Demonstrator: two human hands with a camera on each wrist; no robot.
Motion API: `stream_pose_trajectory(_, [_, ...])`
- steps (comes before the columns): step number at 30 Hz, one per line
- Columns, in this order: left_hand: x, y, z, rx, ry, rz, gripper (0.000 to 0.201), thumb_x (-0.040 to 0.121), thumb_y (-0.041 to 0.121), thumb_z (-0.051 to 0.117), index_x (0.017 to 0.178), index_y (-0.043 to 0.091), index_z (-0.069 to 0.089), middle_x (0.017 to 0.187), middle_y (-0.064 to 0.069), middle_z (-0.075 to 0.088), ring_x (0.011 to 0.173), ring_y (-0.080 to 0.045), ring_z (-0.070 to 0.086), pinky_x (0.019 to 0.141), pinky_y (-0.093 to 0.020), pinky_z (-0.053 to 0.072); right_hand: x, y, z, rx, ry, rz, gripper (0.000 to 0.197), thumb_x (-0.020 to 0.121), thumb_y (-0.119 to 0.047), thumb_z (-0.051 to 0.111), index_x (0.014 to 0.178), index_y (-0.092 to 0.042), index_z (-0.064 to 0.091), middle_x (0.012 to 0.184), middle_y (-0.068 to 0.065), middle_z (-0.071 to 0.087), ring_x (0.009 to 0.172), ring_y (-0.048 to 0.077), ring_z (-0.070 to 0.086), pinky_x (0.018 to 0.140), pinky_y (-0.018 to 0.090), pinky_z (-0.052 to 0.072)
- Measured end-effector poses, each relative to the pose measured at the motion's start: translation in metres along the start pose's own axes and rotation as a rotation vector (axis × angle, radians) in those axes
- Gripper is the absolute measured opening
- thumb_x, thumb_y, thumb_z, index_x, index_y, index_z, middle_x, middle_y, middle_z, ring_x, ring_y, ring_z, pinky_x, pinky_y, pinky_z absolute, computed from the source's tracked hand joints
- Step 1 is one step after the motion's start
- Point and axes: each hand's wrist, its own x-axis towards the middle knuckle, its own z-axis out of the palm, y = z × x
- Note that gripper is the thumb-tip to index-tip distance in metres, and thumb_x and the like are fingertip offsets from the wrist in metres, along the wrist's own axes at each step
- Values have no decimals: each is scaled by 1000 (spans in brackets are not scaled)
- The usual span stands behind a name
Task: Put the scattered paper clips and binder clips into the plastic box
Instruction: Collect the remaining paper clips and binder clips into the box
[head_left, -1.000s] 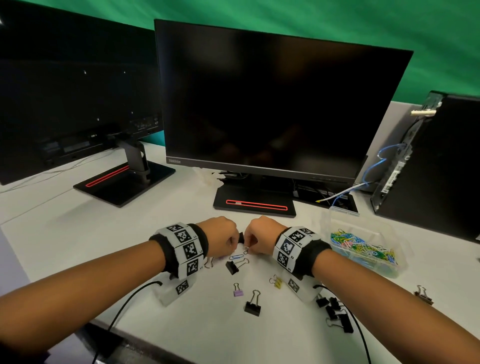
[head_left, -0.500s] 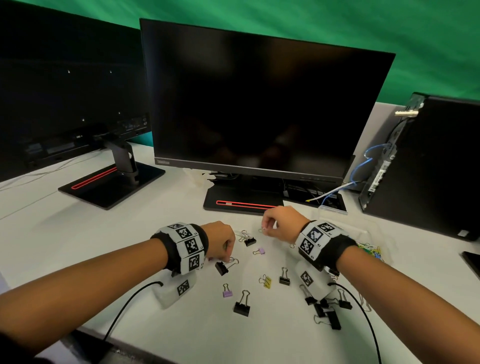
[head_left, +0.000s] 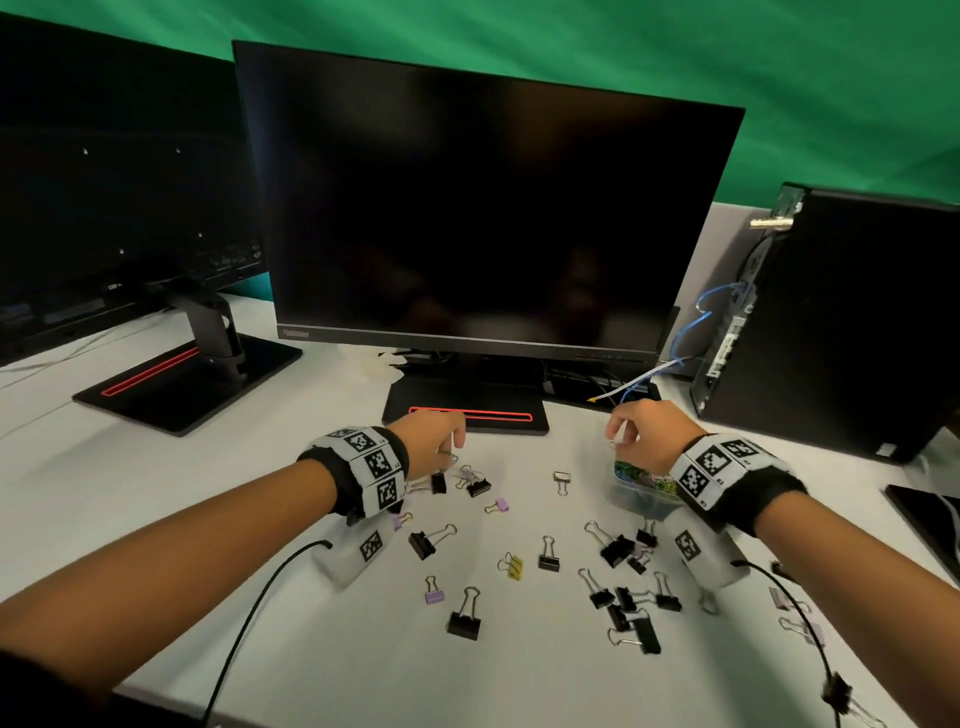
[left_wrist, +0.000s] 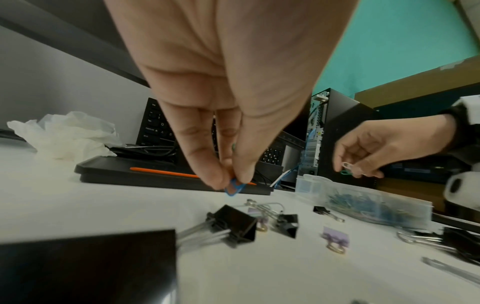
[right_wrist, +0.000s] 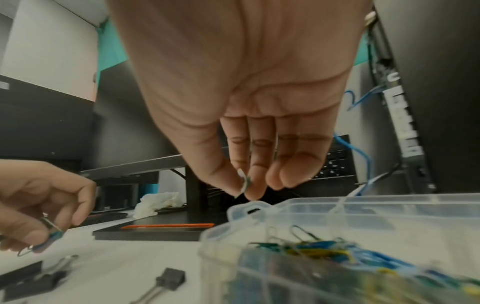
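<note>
**Both hands pinching paper clips, right one over the box**

Left hand (left_wrist: 228, 86) pinches a blue paper clip (left_wrist: 234, 188) between thumb and fingertips, just above the white desk (head_left: 260, 519), near the monitor base (head_left: 467, 415). Right hand (right_wrist: 246, 92) pinches pale and green paper clips (left_wrist: 346, 168) between thumb and forefinger, held above the near corner of the clear plastic box (right_wrist: 298, 209). Box sits on the desk right of centre, holding a heap of coloured paper clips (right_wrist: 337, 251). Black binder clips (head_left: 464, 621) plus purple (head_left: 434, 592) and yellow (head_left: 514, 567) ones lie scattered on the desk between the arms. Crumpled white tissue (left_wrist: 67, 137) behind the base.
</note>
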Motion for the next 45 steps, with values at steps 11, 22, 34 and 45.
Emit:
stream_pose_trajectory(11, [22,13,-8,231,-192,21,32,90,15,59,121,11,63,123,-7,62,108,-20,57,96,-26,44,-7,0,2,-8,-20,-12,11,82,-19,60,92,-23,64,91,-2,63,80,12,54,72,22,41])
stream_pose_trajectory(22, [26,2,5,162,-122,-23,23,86,17,64,105,6,70,110,-7,69,99,-20,64,84,-25,50,7,-97,41,18,-214,-148,30,82,-43,64,97,-17,67,92,-4,61,88,14,57,78,26,48])
stream_pose_trajectory(34, [25,1,0,66,-44,-56,18,82,15,68,98,7,74,101,-8,73,59,-3,51,84,-26,54,22,-120,59,-48,-249,-78,41,70,-42,75,92,-8,68,92,8,70,88,22,66,74,32,55])
stream_pose_trajectory(45, [19,10,-11,38,-29,-13,19,87,14,63,101,7,73,105,-6,72,81,-6,54,80,-19,45,-1,-68,32,-30,-201,-19,30,74,-35,73,95,-13,70,97,4,69,87,18,63,70,26,51])
